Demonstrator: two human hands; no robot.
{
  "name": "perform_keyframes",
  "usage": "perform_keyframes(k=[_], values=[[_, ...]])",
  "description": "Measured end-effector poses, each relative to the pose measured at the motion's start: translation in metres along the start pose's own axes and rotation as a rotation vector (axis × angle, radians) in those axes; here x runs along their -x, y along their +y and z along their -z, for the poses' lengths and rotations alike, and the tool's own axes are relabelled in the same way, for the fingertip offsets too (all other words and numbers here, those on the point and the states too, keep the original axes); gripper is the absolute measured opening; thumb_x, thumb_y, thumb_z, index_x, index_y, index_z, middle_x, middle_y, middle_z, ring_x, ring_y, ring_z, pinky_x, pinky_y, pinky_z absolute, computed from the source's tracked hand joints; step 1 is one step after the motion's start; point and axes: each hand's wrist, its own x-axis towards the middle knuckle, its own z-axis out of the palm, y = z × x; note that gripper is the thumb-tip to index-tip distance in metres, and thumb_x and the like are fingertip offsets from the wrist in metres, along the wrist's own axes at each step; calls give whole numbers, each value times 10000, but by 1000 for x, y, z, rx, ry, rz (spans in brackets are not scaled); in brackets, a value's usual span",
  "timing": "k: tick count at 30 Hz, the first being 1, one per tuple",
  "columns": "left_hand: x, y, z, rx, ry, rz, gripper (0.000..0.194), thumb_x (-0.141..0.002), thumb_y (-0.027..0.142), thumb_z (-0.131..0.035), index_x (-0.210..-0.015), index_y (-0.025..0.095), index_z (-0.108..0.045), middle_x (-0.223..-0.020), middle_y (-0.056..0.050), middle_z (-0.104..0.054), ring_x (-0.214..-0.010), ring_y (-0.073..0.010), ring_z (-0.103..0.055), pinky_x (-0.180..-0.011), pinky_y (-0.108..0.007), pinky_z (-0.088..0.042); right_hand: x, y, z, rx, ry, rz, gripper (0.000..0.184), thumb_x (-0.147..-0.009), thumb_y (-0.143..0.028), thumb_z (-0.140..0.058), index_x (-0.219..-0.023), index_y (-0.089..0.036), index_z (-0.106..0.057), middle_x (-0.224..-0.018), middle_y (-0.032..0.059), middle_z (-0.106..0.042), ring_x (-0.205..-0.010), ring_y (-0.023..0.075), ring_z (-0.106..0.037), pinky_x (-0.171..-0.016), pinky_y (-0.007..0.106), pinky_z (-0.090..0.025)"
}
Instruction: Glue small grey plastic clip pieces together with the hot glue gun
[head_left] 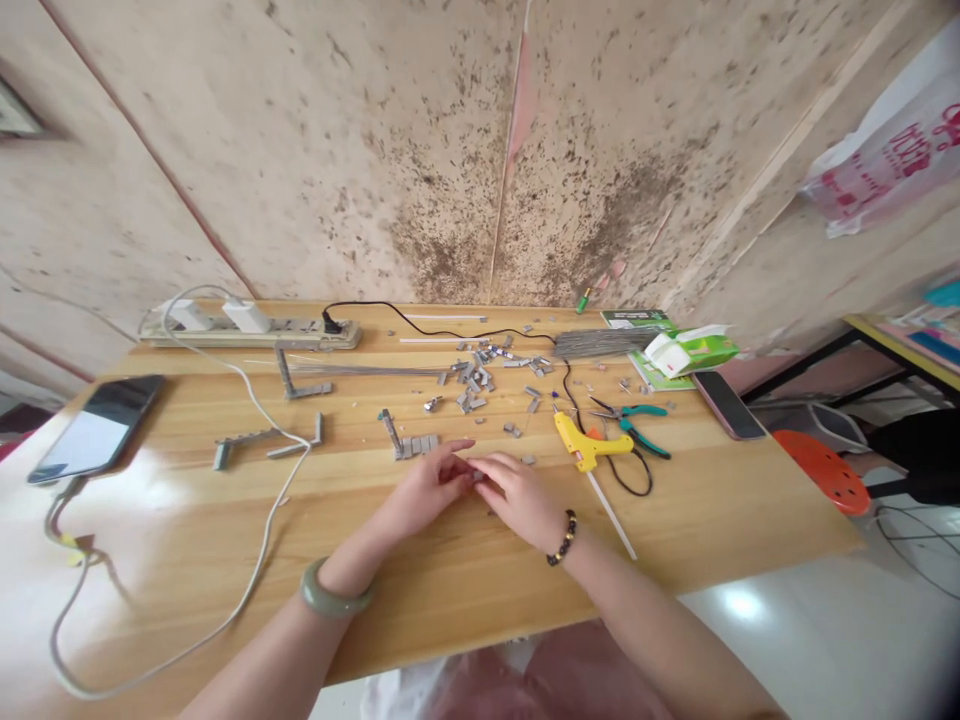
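My left hand [431,490] and my right hand [517,495] meet over the middle of the wooden table, fingertips pinched together. Between them shows a bit of a small grey piece [478,477], mostly covered by the fingers. Just behind my left hand stands a grey assembly of small blocks [415,446] with an upright part. Beyond the hands lies a loose pile of small grey pieces [474,380]. To the right of my right hand rest a yellow glue gun [589,443] and teal-handled pliers [637,425].
Other grey L-shaped assemblies [304,390] lie at the left. A white cable [268,530] loops from the power strip [300,335] to a tablet [97,428]. At the back right are thin grey rods [606,342], a green tissue pack [697,352] and a phone [727,405]. A white stick [611,515] lies by the glue gun.
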Motion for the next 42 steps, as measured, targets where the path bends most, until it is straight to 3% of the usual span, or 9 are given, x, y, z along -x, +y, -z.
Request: perform_keyframes(k=[6, 11, 19, 24, 31, 36, 42], values=[[0, 3, 2, 68, -36, 47, 516, -813, 359, -594, -1250, 130, -440, -797, -30, -670, -699, -147, -622, -694, -309, -507, 1, 9, 5, -121, 58, -99, 160, -845, -149, -629, -990, -202, -670, -903, 37, -692, -835, 163, -640, -795, 295, -515], [0, 0, 1, 32, -22, 15, 444, -792, 318, -632, -1181, 142, -510, -845, -49, -679, -749, -152, -628, -709, -299, -509, 1, 8, 5, -181, 78, -140, 167, -825, -149, -642, -981, -201, -674, -893, 29, -700, -800, 156, -638, -776, 283, -508], [-1, 3, 0, -6, 50, 12, 396, -768, 300, -656, -1127, 157, -573, -837, -39, -685, -759, -164, -646, -720, -303, -528, 2, 11, -2, -559, 136, -318, 198, -781, -163, -631, -967, -188, -694, -892, 40, -726, -784, 156, -673, -731, 271, -547], [1, 4, -2, -40, 70, -30, 353, -771, 249, -628, -1109, 160, -583, -825, -31, -692, -758, -158, -657, -728, -294, -535, 1, 10, -3, -540, 141, -288, 174, -790, -172, -608, -934, -194, -704, -880, 39, -728, -770, 156, -673, -728, 272, -545], [4, 3, -4, -273, 145, -101, 346, -791, 232, -598, -1129, 160, -612, -839, -46, -707, -771, -164, -656, -733, -294, -527, 0, 9, 0, -484, 180, -268, 112, -791, -203, -639, -880, -190, -706, -852, 37, -730, -755, 159, -670, -702, 264, -536], [3, 10, -4, -353, 132, -116, 170, -802, 252, -602, -918, 173, -699, -821, -45, -719, -726, -161, -655, -677, -262, -521, 1, 8, 0, -435, 206, -234, 107, -793, -191, -641, -872, -199, -713, -856, 33, -730, -772, 156, -670, -732, 265, -536], [2, 11, -4, -244, 123, -64, 186, -792, 249, -603, -932, 169, -696, -806, -42, -727, -724, -167, -665, -665, -259, -528, 2, 10, -3, -612, 147, -354, 178, -794, -254, -614, -931, -184, -702, -806, 39, -738, -689, 163, -692, -667, 279, -563]])
